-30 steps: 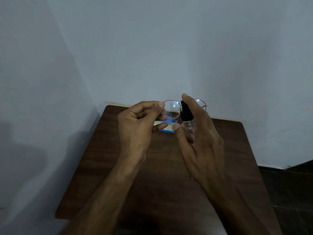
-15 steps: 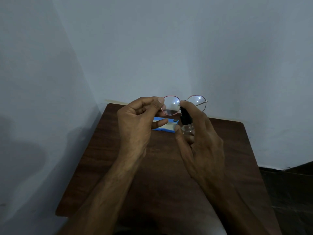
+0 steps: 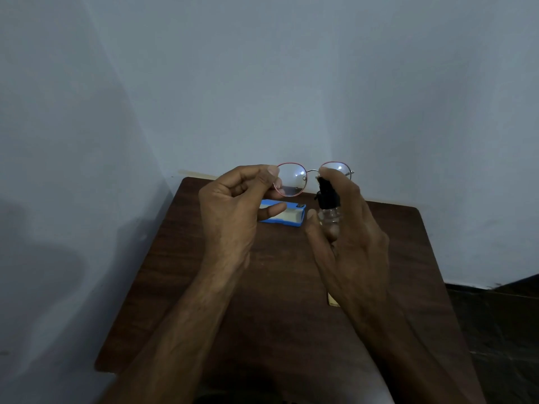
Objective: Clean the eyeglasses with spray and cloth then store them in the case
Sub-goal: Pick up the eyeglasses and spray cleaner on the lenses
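The left hand [image 3: 233, 217] is pinching the glasses [image 3: 291, 179] by the rim of one lens, holding them up just above the case [image 3: 291, 218]. The right hand [image 3: 355, 252] is gripping a clear bottle [image 3: 329, 211] just right of the case, with a fingertip resting on its black spray head, which is overlapping the other lens. The blue case is lying flat on the table [image 3: 277, 301]. A pale scrap [image 3: 332, 300] is peeking out nearer than the case, under the right wrist.

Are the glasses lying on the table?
No, the left hand holds the glasses up above the table.
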The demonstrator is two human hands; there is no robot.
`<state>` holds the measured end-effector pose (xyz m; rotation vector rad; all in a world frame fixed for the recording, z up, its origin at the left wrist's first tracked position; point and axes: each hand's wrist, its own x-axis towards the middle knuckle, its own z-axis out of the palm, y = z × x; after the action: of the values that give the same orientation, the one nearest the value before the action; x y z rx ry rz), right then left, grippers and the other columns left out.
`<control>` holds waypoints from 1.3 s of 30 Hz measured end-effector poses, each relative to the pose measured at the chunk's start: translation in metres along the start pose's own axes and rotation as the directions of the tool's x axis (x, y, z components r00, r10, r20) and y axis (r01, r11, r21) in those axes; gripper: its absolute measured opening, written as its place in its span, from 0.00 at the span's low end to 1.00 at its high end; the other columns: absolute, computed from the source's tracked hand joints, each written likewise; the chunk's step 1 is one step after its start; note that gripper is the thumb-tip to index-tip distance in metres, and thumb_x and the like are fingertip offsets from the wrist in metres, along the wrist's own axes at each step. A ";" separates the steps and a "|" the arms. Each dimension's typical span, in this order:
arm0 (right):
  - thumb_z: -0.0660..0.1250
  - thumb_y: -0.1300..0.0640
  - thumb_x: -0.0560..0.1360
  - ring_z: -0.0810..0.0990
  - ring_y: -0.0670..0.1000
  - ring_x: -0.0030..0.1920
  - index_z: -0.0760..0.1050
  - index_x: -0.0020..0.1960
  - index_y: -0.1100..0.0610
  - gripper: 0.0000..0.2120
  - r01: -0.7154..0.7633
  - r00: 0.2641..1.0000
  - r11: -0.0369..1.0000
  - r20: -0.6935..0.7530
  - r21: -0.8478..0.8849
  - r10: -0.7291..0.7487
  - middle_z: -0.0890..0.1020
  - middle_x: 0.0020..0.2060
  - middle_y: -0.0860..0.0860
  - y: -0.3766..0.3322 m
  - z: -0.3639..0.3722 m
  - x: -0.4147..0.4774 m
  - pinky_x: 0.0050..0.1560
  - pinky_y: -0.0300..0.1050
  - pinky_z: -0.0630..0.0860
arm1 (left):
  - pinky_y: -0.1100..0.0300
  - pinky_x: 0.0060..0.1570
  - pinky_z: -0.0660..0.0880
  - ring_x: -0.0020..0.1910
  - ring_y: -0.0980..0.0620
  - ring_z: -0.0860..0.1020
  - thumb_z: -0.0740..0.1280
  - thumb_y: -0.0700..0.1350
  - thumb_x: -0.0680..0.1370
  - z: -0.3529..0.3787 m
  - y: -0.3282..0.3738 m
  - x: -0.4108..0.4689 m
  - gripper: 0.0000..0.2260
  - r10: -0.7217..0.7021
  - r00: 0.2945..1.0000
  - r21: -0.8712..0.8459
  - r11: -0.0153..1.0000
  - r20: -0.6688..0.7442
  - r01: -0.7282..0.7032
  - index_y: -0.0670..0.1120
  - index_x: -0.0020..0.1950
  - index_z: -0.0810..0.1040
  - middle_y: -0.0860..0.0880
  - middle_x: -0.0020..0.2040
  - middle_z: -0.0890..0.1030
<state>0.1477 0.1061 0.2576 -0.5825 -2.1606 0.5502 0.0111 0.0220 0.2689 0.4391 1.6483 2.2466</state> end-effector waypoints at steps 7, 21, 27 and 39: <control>0.71 0.64 0.79 0.82 0.44 0.60 0.69 0.77 0.52 0.29 -0.069 0.993 0.990 -0.087 0.126 0.080 0.79 0.68 0.47 0.003 -0.007 -0.001 0.55 0.32 0.78 | 0.57 0.37 0.83 0.38 0.50 0.85 0.74 0.39 0.78 0.005 -0.001 -0.001 0.04 -0.024 0.999 -0.004 1.000 0.026 0.024 0.42 0.52 0.87 0.48 0.39 0.86; 0.70 0.59 0.80 0.81 0.46 0.47 0.69 0.77 0.52 0.26 -0.091 0.987 0.992 -0.140 -0.087 0.078 0.82 0.55 0.51 0.038 -0.016 0.005 0.41 0.42 0.80 | 0.59 0.36 0.83 0.36 0.53 0.84 0.72 0.37 0.81 0.007 0.001 0.005 0.05 -0.031 0.999 -0.010 0.999 0.013 0.031 0.44 0.49 0.87 0.48 0.40 0.86; 0.71 0.59 0.78 0.79 0.44 0.46 0.69 0.76 0.50 0.27 -0.098 0.990 0.991 -0.113 -0.088 0.088 0.82 0.55 0.49 0.044 -0.014 0.004 0.41 0.33 0.77 | 0.59 0.36 0.83 0.36 0.53 0.84 0.72 0.38 0.81 0.008 0.000 0.007 0.04 -0.028 1.000 0.001 1.000 0.006 0.028 0.43 0.50 0.87 0.48 0.40 0.86; 0.71 0.62 0.80 0.78 0.41 0.50 0.67 0.76 0.52 0.27 -0.055 0.988 0.995 -0.141 0.082 0.066 0.82 0.60 0.53 0.048 -0.008 0.005 0.47 0.23 0.73 | 0.59 0.36 0.83 0.37 0.54 0.85 0.72 0.38 0.81 0.011 -0.006 0.011 0.04 -0.036 0.999 0.005 0.999 0.016 0.036 0.44 0.50 0.87 0.50 0.39 0.86</control>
<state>0.1622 0.1490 0.2380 -0.6278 -1.9820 0.6044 0.0061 0.0374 0.2671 0.4244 1.6407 2.2083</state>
